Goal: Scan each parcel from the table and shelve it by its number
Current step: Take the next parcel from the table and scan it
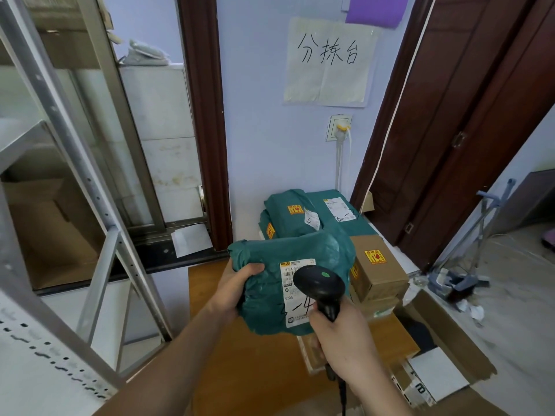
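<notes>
A green plastic parcel (270, 283) is lifted above the wooden table (255, 370), with my left hand (237, 286) gripping its left edge. Its white label carries a handwritten number that reads about "3-4". My right hand (339, 334) holds a black barcode scanner (319, 288) by the handle, its head over the label and a green light showing on top. More green parcels (288, 214) are stacked at the table's far end against the wall, and brown cardboard boxes (378, 274) sit to the right of the held parcel.
A grey metal shelf rack (75, 205) stands at the left, with a cardboard box on a lower shelf. A dark wooden door (465, 130) is at the right. Flattened cartons (435, 364) and a dustpan (456, 280) lie on the floor at the right.
</notes>
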Motion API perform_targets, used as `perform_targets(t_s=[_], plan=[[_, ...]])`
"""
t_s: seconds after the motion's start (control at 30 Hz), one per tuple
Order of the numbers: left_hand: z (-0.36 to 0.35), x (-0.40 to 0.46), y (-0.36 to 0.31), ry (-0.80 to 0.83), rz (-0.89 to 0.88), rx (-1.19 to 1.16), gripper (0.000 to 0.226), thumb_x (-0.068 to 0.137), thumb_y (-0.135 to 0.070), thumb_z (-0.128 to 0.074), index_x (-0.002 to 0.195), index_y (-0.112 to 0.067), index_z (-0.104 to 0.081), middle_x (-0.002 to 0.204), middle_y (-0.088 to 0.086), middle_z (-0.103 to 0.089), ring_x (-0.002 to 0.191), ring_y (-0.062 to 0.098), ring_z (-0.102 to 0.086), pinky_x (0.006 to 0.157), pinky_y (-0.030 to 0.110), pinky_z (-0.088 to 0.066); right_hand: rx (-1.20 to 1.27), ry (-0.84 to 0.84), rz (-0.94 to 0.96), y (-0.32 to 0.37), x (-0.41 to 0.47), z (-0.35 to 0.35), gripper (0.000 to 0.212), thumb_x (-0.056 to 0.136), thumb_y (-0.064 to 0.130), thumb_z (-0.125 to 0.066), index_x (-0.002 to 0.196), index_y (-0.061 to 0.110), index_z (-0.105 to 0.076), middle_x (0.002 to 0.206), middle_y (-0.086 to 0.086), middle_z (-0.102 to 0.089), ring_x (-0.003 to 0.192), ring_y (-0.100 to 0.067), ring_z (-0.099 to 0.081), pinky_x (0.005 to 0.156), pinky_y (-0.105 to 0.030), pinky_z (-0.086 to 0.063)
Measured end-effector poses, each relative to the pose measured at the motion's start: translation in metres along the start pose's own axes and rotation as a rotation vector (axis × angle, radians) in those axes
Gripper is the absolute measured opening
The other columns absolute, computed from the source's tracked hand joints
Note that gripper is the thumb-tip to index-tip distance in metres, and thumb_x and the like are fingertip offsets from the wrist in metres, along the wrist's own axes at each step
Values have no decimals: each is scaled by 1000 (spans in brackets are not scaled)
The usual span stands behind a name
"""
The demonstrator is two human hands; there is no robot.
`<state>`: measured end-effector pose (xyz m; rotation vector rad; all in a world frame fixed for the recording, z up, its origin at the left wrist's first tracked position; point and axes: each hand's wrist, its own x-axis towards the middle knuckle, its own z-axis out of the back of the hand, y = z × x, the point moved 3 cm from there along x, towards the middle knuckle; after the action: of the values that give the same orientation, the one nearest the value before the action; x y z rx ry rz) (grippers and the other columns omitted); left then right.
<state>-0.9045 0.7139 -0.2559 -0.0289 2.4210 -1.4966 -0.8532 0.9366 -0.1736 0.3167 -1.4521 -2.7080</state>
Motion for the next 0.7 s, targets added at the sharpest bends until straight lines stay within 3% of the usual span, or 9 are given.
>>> perform_targets(t_s=[0.1,0.23,0.53,0.7], plan=[[8,0,0,-13,-9,5,68,69,-20,-84,133,-18,-60,121,14,-76,111,37,-74,92,51,-61,11,3,-12,-1,-7,-1,4,92,19,-61,91,18,-56,71,-10,-66,46,-8,-60,47,-23,-48],[20,4,1,-18,-6,1,78,62,-22,-90,134,-18,-60,124,16,-74,112,38,-73,92,53,-60,4,-6,-25,1,-17,-7,6,90,18,-62,90,17,-57,65,-7,-65,49,-12,-65,52,-30,-55],[41,5,7,9,15,-35,72,70,-17,-85,137,-18,-58,126,16,-74,115,38,-72,101,55,-57,32,-11,-92,7,-33,-23,7,91,19,-61,94,21,-55,65,-6,-66,47,-8,-64,53,-27,-51],[46,1,8,32,1,-34,79,64,-22,-90,137,-19,-59,126,14,-74,115,36,-72,99,54,-58,31,-38,-96,12,-37,-35,6,90,19,-61,93,20,-55,62,-7,-65,44,-8,-61,49,-26,-48]])
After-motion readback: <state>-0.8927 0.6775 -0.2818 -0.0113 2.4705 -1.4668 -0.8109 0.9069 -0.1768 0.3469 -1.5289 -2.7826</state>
